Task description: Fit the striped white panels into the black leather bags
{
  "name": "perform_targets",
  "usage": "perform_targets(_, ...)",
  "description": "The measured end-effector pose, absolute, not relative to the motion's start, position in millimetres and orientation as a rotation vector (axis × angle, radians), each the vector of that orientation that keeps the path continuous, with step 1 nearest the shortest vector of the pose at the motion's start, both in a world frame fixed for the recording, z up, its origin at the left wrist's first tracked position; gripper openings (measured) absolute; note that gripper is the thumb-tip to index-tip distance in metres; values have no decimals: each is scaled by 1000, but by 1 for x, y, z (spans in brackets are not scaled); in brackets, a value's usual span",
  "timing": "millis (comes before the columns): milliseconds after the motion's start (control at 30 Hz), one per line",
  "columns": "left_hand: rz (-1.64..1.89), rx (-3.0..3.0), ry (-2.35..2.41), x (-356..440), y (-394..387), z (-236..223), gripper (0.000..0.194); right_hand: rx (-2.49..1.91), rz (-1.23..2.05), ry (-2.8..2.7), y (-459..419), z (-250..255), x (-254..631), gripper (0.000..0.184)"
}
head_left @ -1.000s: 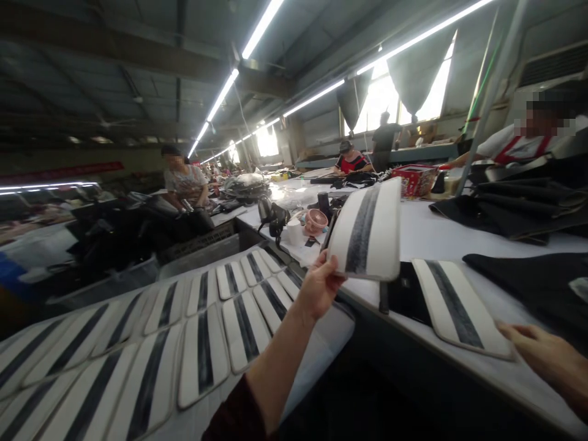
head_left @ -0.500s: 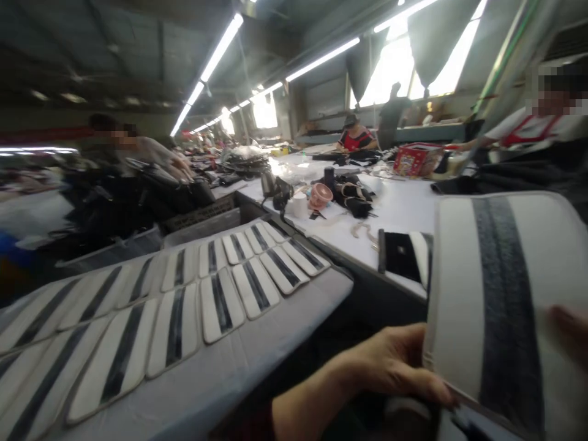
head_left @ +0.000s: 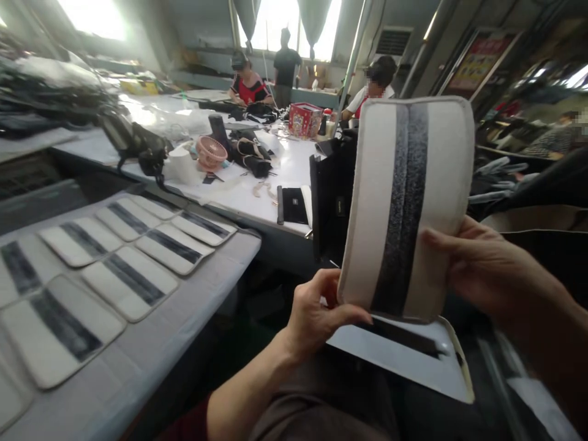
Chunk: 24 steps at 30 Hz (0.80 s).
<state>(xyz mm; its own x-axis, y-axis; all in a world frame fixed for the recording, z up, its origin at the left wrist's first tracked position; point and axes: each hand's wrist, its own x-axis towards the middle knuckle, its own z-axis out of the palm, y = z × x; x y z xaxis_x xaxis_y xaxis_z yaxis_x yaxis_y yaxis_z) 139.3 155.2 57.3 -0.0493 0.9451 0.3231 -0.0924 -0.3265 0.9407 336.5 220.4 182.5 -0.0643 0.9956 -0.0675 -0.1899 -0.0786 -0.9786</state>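
I hold a white padded panel with a dark fuzzy stripe down its middle, upright in front of me. My left hand pinches its lower left corner. My right hand grips its right edge, thumb on the front. A second flat panel with a dark stripe lies on my lap under the held one. A black piece stands just behind the held panel.
Several more striped panels lie in rows on a grey surface at my left. A white worktable beyond holds a pink fan, black items and a red box. Other people work at the far end.
I have turned to the right and brought the panel in front of me, upright. My right hand has come up and taken hold of its right edge.
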Motion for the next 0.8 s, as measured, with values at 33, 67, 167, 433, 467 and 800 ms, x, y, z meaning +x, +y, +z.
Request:
perform_targets(33, 1466, 1234, 916, 146, 153, 56, 53, -1077, 1362, -1022, 217, 178, 335, 45)
perform_targets(67, 1412, 1132, 862, 151, 150, 56, 49, -1068, 1335, -979, 213, 173, 332, 45)
perform_targets(167, 1281, 1116, 907, 162, 142, 56, 36, -1052, 1242, -861, 198, 157, 321, 45)
perform_targets(433, 1173, 1440, 1233, 162, 145, 59, 53, -1035, 1102, -816, 188, 154, 331, 43)
perform_targets(467, 1117, 1524, 1260, 160, 146, 61, 58, -1039, 1099, -823, 189, 156, 334, 45)
perform_targets(800, 686, 1663, 1039, 148, 100, 32, 55, -1042, 1036, -1000, 207, 184, 374, 47)
